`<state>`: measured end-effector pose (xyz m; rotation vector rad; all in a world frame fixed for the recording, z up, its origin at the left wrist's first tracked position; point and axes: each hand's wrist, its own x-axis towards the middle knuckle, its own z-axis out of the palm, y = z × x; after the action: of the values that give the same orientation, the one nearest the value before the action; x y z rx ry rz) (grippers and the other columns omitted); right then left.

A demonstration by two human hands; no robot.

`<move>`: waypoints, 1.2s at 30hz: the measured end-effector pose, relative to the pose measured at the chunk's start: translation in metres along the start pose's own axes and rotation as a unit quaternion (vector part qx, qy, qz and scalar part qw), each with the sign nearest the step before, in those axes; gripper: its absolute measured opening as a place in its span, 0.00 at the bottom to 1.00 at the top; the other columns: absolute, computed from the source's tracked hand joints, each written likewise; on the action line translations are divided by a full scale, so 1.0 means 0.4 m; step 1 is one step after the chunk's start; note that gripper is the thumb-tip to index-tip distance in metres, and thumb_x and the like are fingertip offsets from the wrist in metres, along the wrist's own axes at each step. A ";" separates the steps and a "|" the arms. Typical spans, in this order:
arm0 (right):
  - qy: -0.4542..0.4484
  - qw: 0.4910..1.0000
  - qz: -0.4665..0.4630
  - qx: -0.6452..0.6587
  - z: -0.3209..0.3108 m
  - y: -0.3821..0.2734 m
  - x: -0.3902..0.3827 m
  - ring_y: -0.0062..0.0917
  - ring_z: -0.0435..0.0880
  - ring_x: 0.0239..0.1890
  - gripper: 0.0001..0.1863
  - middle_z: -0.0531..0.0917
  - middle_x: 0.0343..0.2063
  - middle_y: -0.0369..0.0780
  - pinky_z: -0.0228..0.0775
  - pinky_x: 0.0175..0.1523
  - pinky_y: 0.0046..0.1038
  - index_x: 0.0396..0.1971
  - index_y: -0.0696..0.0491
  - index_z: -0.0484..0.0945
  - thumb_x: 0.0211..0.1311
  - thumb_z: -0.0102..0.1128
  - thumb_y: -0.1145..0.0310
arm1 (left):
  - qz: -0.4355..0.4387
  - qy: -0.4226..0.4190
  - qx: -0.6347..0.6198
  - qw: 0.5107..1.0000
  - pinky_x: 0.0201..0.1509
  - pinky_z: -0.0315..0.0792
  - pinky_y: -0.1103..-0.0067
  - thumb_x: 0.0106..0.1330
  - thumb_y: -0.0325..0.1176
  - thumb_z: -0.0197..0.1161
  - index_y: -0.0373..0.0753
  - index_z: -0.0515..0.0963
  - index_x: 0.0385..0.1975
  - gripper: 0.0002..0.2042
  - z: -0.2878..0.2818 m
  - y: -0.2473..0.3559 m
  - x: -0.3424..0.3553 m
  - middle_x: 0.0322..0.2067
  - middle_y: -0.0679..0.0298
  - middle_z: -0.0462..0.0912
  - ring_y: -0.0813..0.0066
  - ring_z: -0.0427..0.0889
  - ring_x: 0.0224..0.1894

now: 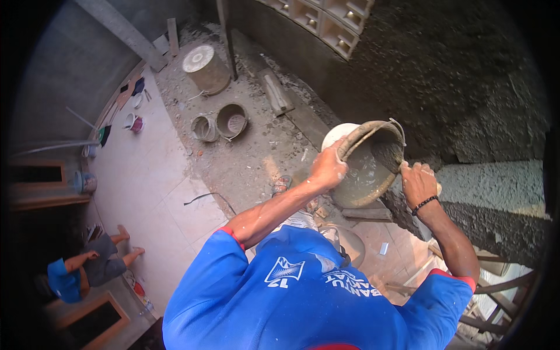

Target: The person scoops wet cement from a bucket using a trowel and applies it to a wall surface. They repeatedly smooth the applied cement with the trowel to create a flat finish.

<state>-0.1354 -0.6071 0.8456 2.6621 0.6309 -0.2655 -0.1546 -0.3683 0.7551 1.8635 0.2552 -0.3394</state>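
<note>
My left hand (330, 168) is closed on the rim of a mortar-stained bucket (366, 197), which is tipped so that its mouth faces me. Greyish, watery-looking residue coats the inside. In my right hand (419, 185) is a trowel; its grey blade (386, 156) reaches into the bucket, and the pale end of its handle shows beside my wrist. A white round container (338, 134) shows partly behind the bucket's left rim. Wet dark plaster (455, 87) covers the wall beyond my hands.
A pale rough ledge (496, 185) lies right of my right hand. Two small buckets (232, 121) and an upturned drum (207, 69) stand on the rubble-strewn floor. Ventilation blocks (326, 22) sit in the wall. Another person (87, 265) sits far left by the tiled floor (157, 181).
</note>
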 end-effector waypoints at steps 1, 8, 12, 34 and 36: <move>-0.004 0.999 -0.029 0.032 0.024 -0.008 0.016 0.42 0.83 0.36 0.09 0.81 0.29 0.48 0.76 0.37 0.39 0.37 0.56 0.77 0.59 0.52 0.71 | 0.011 0.022 0.011 1.000 0.53 0.74 0.62 0.53 0.23 0.55 0.53 0.64 0.67 0.35 0.002 -0.005 -0.011 0.45 0.44 0.81 0.47 0.81 0.48; -0.097 0.942 -0.117 0.298 0.183 -0.104 0.034 0.53 0.82 0.36 0.22 0.82 0.31 0.57 0.75 0.42 0.45 0.44 0.58 0.78 0.44 0.65 0.69 | -0.026 0.023 0.039 0.999 0.52 0.75 0.60 0.52 0.21 0.54 0.56 0.63 0.67 0.37 -0.053 0.020 -0.104 0.45 0.47 0.82 0.47 0.81 0.49; -0.097 0.889 -0.120 0.431 0.229 -0.182 0.039 0.49 0.83 0.38 0.24 0.82 0.33 0.57 0.75 0.44 0.40 0.44 0.62 0.77 0.45 0.67 0.66 | -0.053 0.085 0.015 0.995 0.54 0.74 0.61 0.53 0.21 0.54 0.55 0.64 0.67 0.36 -0.073 -0.025 -0.114 0.48 0.47 0.80 0.46 0.79 0.52; 0.047 0.900 -0.110 0.419 -0.171 0.033 -0.030 0.42 0.82 0.32 0.21 0.81 0.28 0.48 0.72 0.38 0.39 0.40 0.58 0.71 0.48 0.68 0.67 | 0.076 0.040 -0.270 0.959 0.41 0.70 0.84 0.42 0.14 0.50 0.31 0.70 0.56 0.32 -0.208 0.006 -0.088 0.45 0.64 0.78 0.76 0.75 0.41; -0.044 0.906 -0.069 0.416 -0.288 0.074 -0.060 0.42 0.83 0.34 0.21 0.81 0.29 0.48 0.72 0.38 0.40 0.40 0.57 0.70 0.46 0.67 0.67 | 0.085 0.032 -0.261 0.961 0.42 0.70 0.84 0.43 0.15 0.50 0.30 0.70 0.56 0.32 -0.206 -0.006 -0.075 0.44 0.64 0.78 0.77 0.75 0.41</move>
<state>-0.1321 -0.5933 0.9663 3.3754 0.8109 -0.8586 -0.1748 -0.2893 0.7877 1.3635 0.2032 -0.0792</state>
